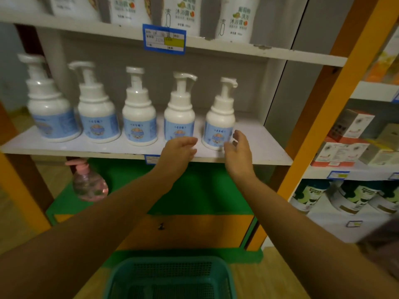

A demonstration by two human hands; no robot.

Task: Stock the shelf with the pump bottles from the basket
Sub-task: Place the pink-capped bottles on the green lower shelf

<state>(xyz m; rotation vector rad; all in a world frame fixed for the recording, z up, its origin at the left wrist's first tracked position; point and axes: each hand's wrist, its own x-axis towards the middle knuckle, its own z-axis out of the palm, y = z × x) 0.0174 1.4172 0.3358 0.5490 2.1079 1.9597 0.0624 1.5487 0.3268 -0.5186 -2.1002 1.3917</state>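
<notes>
Several white pump bottles with blue labels stand in a row on the white shelf. The rightmost bottle is between my two hands. My left hand hovers at the shelf's front edge with relaxed fingers, just in front of the neighbouring bottle, holding nothing. My right hand is open to the right of the rightmost bottle, fingers close to its label, apart from it as far as I can tell. The teal basket sits on the floor below; no bottle shows in its visible part.
A pink round pump bottle stands on the green lower shelf at the left. Tall white bottles fill the shelf above, with a blue price tag on its edge. An orange post separates shelves of boxes at the right.
</notes>
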